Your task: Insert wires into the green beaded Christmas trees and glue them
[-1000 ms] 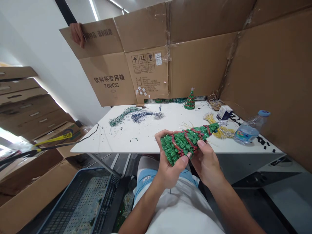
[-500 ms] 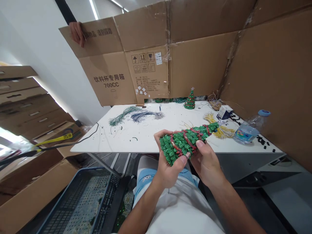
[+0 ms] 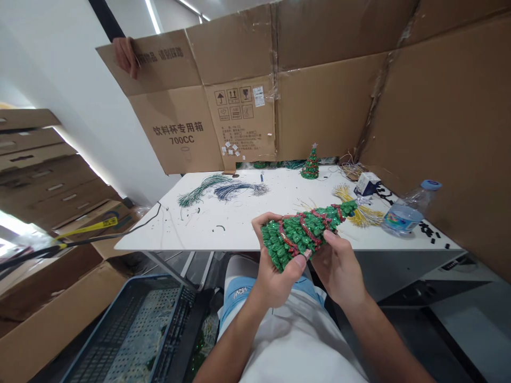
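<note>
A green tinsel tree [image 3: 293, 234] with a red garland lies on its side above the table's front edge, its tip pointing right. My left hand [image 3: 277, 271] is wrapped round its wide base, the thumb on the near side by a small pale pink piece [image 3: 307, 254]. Around the garland near the middle, my right hand [image 3: 339, 266] grips the tree with thumb and fingers; its fingertips are partly hidden underneath. Farther back stands a smaller decorated tree [image 3: 310, 165] with a star on top.
On the white table [image 3: 239, 223] are green wires [image 3: 203, 189], blue wires [image 3: 239, 190], gold wires [image 3: 361, 211], a small box [image 3: 368, 184] and a water bottle [image 3: 407, 213]. Cardboard [image 3: 319, 106] walls the back; a person's hand [image 3: 126, 56] holds its top. A blue crate [image 3: 131, 324] sits lower left.
The right thumb and hand have shifted very slightly on the tree. Both hands keep their hold, and the tree stays in nearly the same place.
</note>
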`<state>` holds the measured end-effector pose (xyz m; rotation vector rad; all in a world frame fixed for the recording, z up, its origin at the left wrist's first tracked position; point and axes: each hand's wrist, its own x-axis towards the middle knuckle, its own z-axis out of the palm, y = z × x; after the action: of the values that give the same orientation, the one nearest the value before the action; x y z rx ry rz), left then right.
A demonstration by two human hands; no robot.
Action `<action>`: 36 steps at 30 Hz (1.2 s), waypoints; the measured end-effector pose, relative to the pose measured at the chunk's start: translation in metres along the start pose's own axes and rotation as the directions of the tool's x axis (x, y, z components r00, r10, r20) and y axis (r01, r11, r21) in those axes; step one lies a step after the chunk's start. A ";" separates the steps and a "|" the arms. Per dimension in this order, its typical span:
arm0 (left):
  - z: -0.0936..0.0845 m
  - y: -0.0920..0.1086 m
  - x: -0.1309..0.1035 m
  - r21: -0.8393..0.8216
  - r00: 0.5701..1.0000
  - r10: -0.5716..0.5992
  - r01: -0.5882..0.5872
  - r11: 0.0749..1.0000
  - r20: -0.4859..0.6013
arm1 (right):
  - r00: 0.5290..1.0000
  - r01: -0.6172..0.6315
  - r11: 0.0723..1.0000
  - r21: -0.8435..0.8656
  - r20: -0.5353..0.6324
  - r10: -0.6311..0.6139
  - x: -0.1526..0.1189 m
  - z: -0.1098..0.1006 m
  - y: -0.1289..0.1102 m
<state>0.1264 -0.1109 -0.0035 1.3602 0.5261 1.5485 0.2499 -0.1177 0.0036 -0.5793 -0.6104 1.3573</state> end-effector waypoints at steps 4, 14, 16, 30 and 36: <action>-0.001 -0.002 0.000 -0.002 1.000 0.008 -0.008 1.000 0.016 | 1.000 -0.010 1.000 -0.025 -0.021 0.009 0.000 -0.001 0.002; -0.002 -0.004 -0.002 0.002 1.000 0.002 -0.002 1.000 0.016 | 1.000 0.004 1.000 -0.010 -0.027 -0.004 0.000 0.002 0.006; -0.003 -0.003 -0.002 0.019 1.000 0.006 -0.006 1.000 0.009 | 1.000 0.009 1.000 -0.001 -0.024 -0.009 0.000 0.003 0.007; -0.003 -0.010 0.000 -0.054 0.999 0.030 -0.028 0.998 0.035 | 1.000 0.000 1.000 0.018 -0.023 0.000 -0.001 0.003 0.006; -0.002 -0.011 0.000 -0.055 0.999 0.018 -0.016 0.998 0.027 | 1.000 -0.009 1.000 0.007 -0.021 0.009 -0.001 0.002 0.005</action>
<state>0.1285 -0.1056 -0.0132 1.3450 0.4532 1.5449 0.2447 -0.1176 0.0014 -0.5905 -0.5861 1.3595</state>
